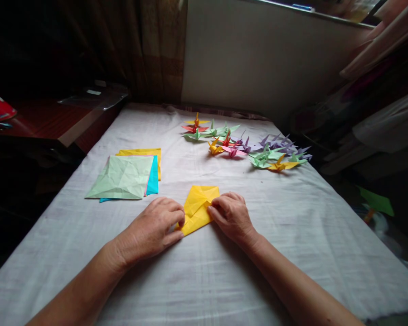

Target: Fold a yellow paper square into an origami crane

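Note:
A partly folded yellow paper [197,206] lies on the white cloth [204,271] in front of me. My left hand [153,228] rests at its lower left corner, fingers curled and pinching the paper's edge. My right hand [231,215] presses and pinches the paper's right edge with closed fingers. Both hands touch the sheet, which lies flat on the cloth.
A stack of creased paper sheets [125,177], green on top with blue and yellow below, lies at the left. Several folded paper cranes [248,147] in mixed colours sit at the back right. A dark wooden cabinet [54,122] borders the left edge.

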